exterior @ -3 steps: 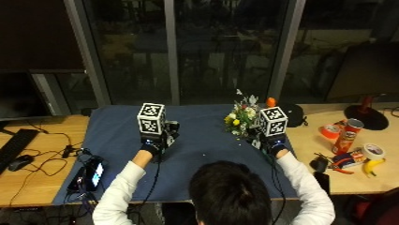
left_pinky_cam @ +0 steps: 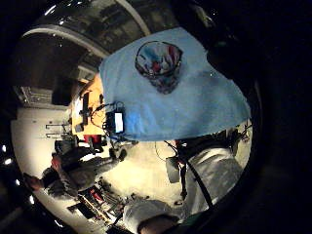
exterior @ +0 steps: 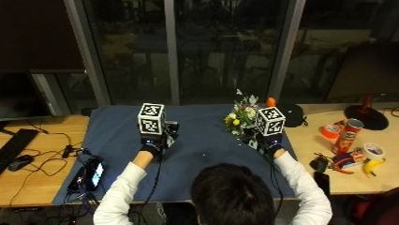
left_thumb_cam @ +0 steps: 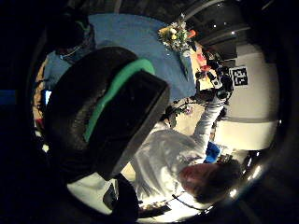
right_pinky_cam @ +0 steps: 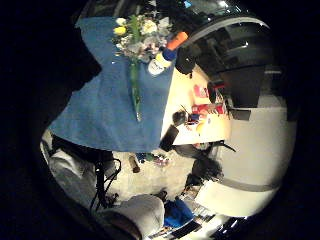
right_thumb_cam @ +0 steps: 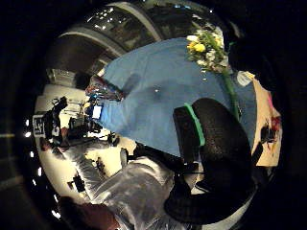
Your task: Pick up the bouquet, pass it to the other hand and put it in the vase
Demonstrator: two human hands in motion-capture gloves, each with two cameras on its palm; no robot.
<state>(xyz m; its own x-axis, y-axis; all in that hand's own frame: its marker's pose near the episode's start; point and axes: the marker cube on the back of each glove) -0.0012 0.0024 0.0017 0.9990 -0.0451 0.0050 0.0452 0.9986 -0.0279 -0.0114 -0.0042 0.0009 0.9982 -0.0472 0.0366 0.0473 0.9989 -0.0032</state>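
Bouquet (exterior: pixel 243 117) lies ungrasped just beyond the right hand (exterior: pixel 269 145), whose fingers, like the left hand's (exterior: pixel 152 144), apparently hang relaxed; pickup, handover, vase (left_pinky_cam: pixel 159 65) remain.

There was one bouquet (exterior: pixel 242 116) at upper centre-right of the outside view, one vase (exterior: pixel 170 131) left of centre, and one blue cloth (exterior: pixel 193 154) across the middle. Two gloved hands showed: the left hand (exterior: pixel 151 145) and right hand (exterior: pixel 269 146). At right lay two tape rolls (exterior: pixel 374 151), one crisp can (exterior: pixel 344 136) and one banana (exterior: pixel 373 167). At left sat one mouse (exterior: pixel 19 162), one keyboard (exterior: pixel 11 146) and one phone (exterior: pixel 94 171).
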